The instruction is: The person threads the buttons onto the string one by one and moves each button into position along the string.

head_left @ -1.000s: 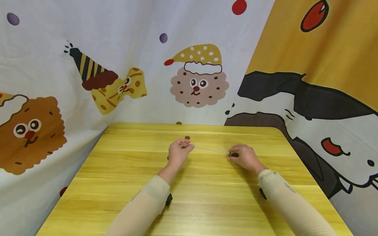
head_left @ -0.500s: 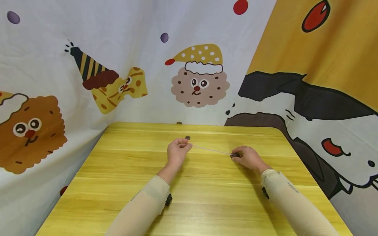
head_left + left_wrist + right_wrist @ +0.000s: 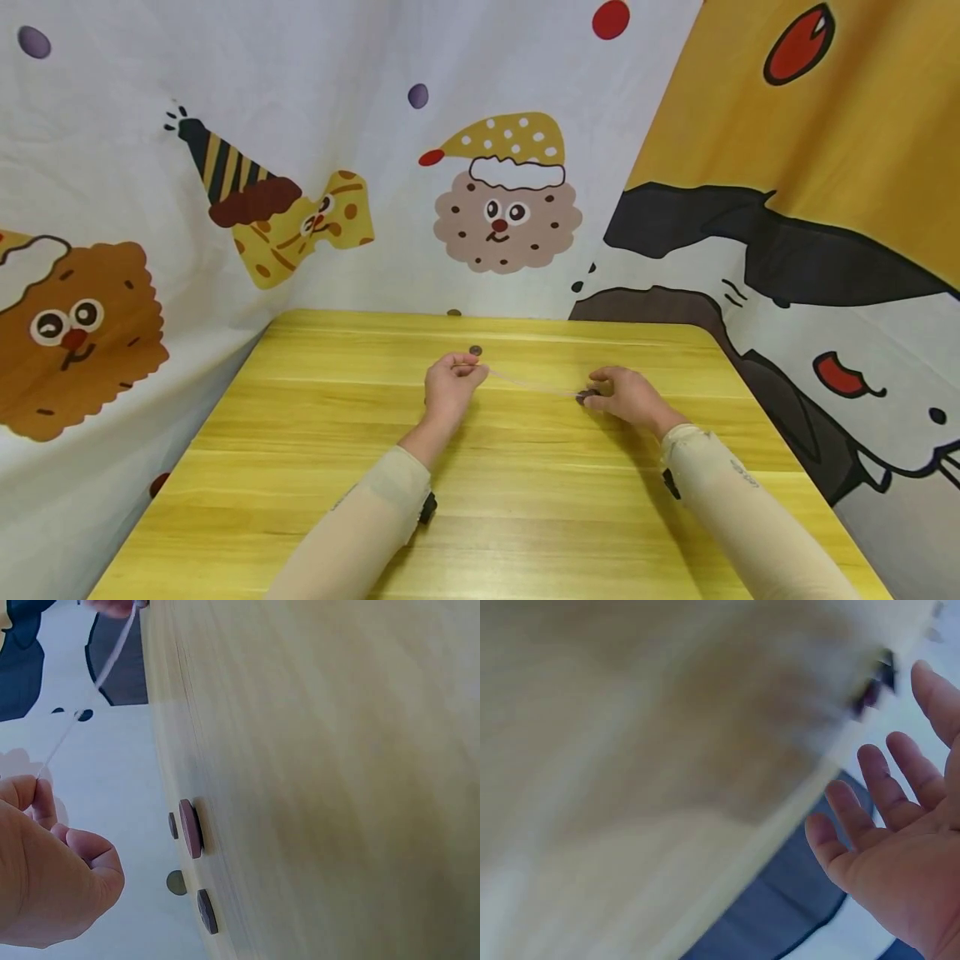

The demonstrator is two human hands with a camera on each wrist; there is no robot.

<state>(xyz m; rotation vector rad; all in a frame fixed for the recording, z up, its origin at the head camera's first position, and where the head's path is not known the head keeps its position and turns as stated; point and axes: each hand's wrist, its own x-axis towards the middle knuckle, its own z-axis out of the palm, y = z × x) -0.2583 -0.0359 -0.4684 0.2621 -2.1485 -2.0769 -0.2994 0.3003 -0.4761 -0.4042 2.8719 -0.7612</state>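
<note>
1. Head view: From where I stand, the person's left hand (image 3: 452, 387) is over the wooden tabletop (image 3: 480, 508), thumb and fingertips pinching a thin white string (image 3: 531, 383). String runs nearly level to a small clump of dark pieces (image 3: 587, 397) by the right hand (image 3: 632, 398). Clump overlaps the thumb tip from here. One brown disc (image 3: 476, 351) lies just beyond the left fingers. Both forearms in beige sleeves (image 3: 750, 508); cartoon-printed cloth (image 3: 375, 67) hangs behind.

2. Left wrist view: String leaves the pinch of thumb and forefinger and slants up towards the right hand, cut off by the top edge. On the wood, seen nearly edge-on: a reddish disc (image 3: 190, 829), a dark disc (image 3: 208, 911) and a smaller disc (image 3: 173, 826) beyond. All three apart from the left hand.

3. Right wrist view: Right hand's fingers spread, palm showing, nothing gripped. Dark pieces just past the fingertips, blurred; I can't tell whether the thumb touches them. String too blurred to follow.
</note>
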